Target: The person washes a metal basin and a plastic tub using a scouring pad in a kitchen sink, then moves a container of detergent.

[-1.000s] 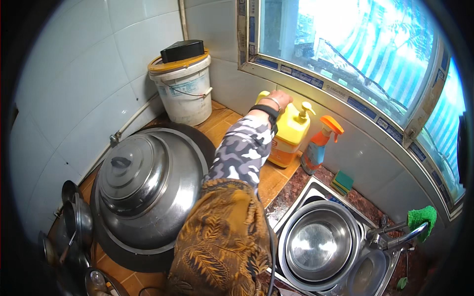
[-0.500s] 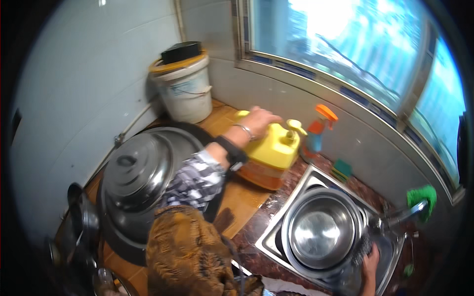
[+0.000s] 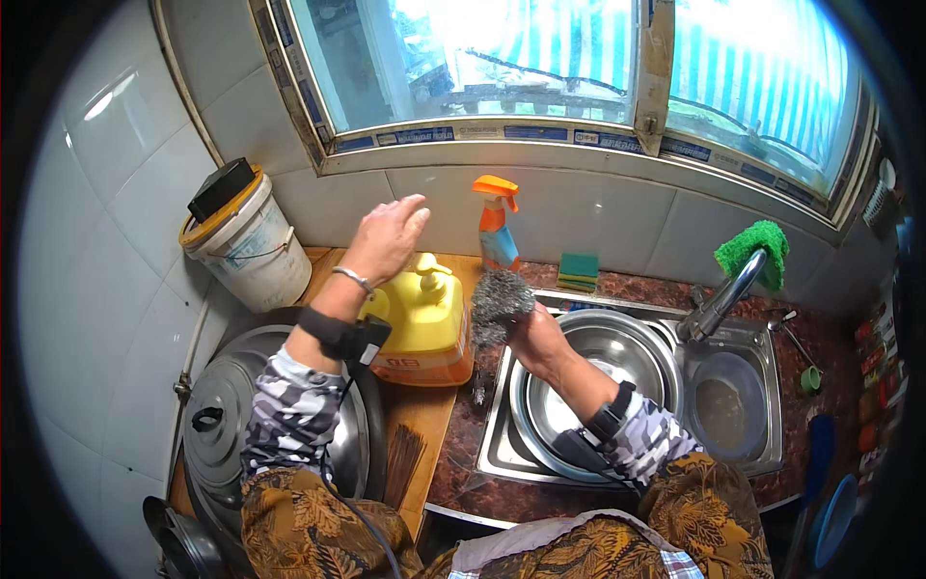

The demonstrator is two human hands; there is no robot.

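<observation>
My right hand (image 3: 542, 343) grips a grey steel wool scourer (image 3: 503, 297), held up over the sink's left side, close to a large yellow pump bottle (image 3: 420, 328). Raised above and behind that bottle is my left hand (image 3: 386, 237), fingers stretched out, holding nothing. The bottle's yellow pump head (image 3: 430, 266) sits between my two hands. Below my right forearm, a steel basin (image 3: 617, 343) rests in the left bowl of the steel sink (image 3: 494, 425); the forearm hides part of it.
Behind the scourer stands an orange-topped spray bottle (image 3: 498, 232). Sponges (image 3: 578, 271) lie by the wall. A green cloth (image 3: 757, 253) hangs on the faucet (image 3: 723, 299). The right bowl holds a plastic tub (image 3: 725, 405). At left are a lidded pot (image 3: 217, 410) and a bucket (image 3: 256, 251).
My right hand has brought the scourer left from the sink's right side to beside the pump bottle. My left hand has come off the bottle and lifted. The view has swung right.
</observation>
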